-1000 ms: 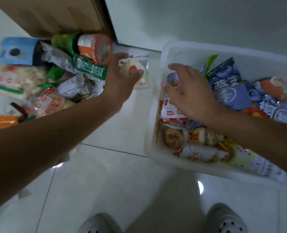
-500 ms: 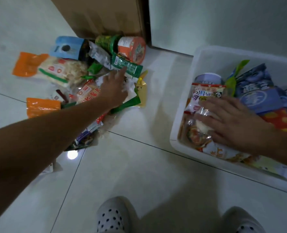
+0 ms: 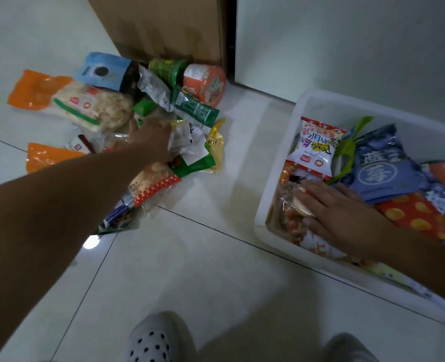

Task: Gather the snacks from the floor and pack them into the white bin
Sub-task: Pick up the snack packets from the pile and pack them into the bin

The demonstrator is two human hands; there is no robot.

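A pile of snacks lies on the tiled floor at the left: an orange cup noodle (image 3: 205,82), a green packet (image 3: 195,108), a white cracker bag (image 3: 93,108), a blue bag (image 3: 101,71) and a red dotted packet (image 3: 153,184). My left hand (image 3: 150,139) reaches into the pile's middle, its fingertips buried among white packets. The white bin (image 3: 273,184) stands at the right, holding a white-and-red packet (image 3: 315,147), blue bags (image 3: 383,165) and an orange-red bag (image 3: 419,215). My right hand (image 3: 338,212) lies flat, fingers spread, on a clear-wrapped bun (image 3: 302,202) in the bin's near left corner.
A cardboard box (image 3: 164,27) stands against the wall right behind the pile. Orange bags (image 3: 33,90) mark the pile's left edge. My two shoes (image 3: 158,338) are at the bottom, with bare tile between pile and bin.
The wrapped bun went from my left hand to my right, which laid it in the bin. My left hand swung back to the pile and sank into it.
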